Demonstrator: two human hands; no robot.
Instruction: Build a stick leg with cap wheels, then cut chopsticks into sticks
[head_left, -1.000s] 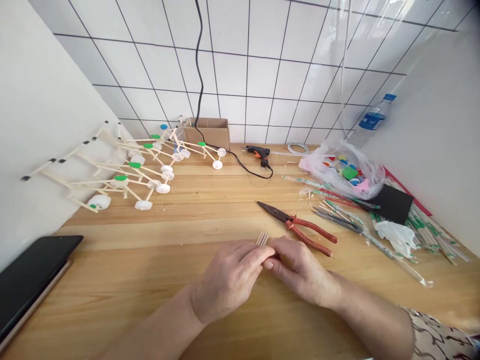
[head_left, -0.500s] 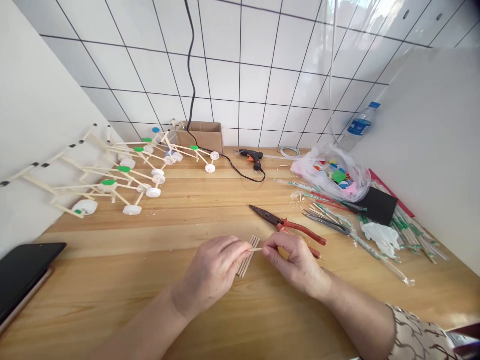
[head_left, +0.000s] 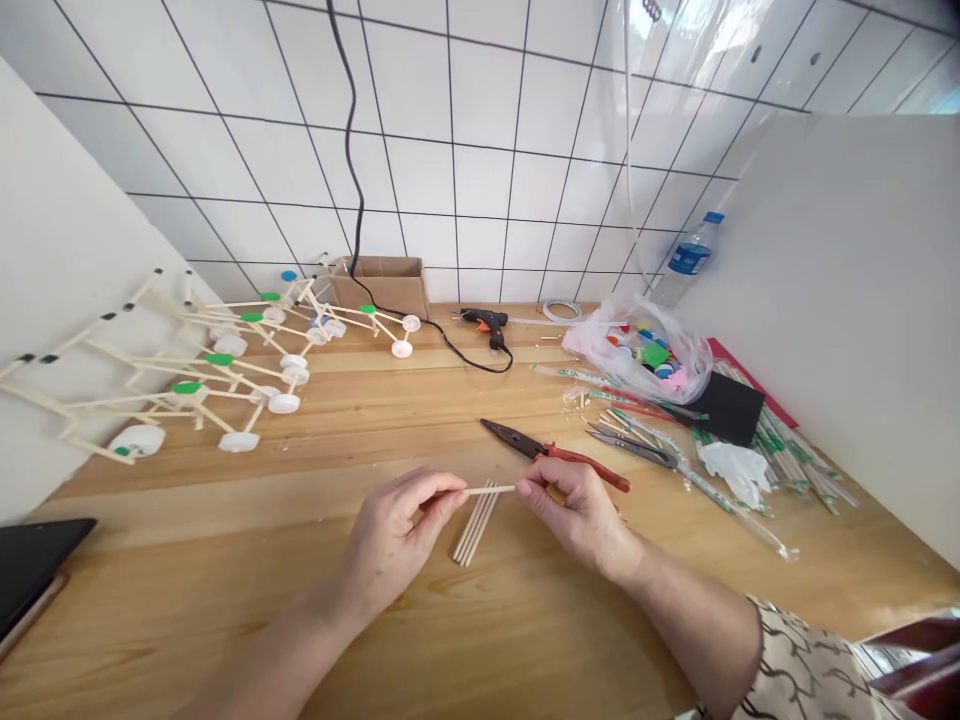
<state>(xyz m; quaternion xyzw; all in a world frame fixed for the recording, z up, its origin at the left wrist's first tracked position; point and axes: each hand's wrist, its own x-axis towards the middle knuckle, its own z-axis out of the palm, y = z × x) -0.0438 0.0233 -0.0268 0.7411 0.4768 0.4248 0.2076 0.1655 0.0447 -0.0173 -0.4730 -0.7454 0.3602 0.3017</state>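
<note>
A thin wooden stick [head_left: 491,490] is stretched level between my two hands. My left hand [head_left: 405,535] pinches its left end between thumb and fingertips. At the right end, my right hand [head_left: 581,510] pinches it the same way. Several similar sticks [head_left: 474,530] lie side by side on the wooden table beneath the held one. Just beyond my right hand are red-handled pliers [head_left: 525,440], their handles partly hidden by that hand.
Stick frames with white wheels [head_left: 240,440] stand at the left. At the back are a cardboard box [head_left: 390,287] and a glue gun [head_left: 487,322]. Scissors [head_left: 637,447], a bag of caps [head_left: 652,350] and a bottle [head_left: 690,257] are at the right; a black device [head_left: 41,560] lies front left.
The view has shifted to the right. My hands are farther apart, and more of the held stick and of the sticks beneath shows between them.
</note>
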